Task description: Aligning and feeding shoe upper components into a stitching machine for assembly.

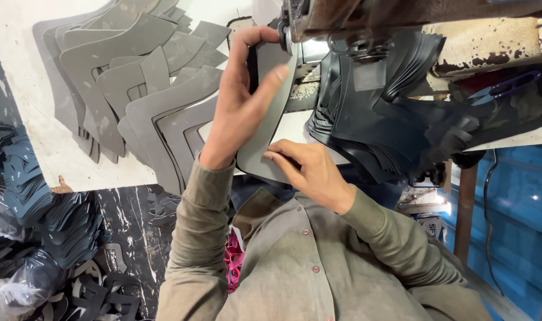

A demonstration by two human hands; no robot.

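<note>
Grey cut piece (265, 128), seemingly in both hands.

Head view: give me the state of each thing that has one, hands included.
Left hand: gripping the grey piece near the machine.
Right hand: pinching the grey piece's near edge.
Grey piece: held flat, fed under the sewing machine head.
Sewing machine head: over the piece; running or not, cannot tell.
Grey cut pieces: fanned in a loose pile.
Black cut pieces: stacked beside the machine.

Clear plastic bag (12, 291) of dark cut pieces, bottom-left; white label (432, 226) lower right.
</note>
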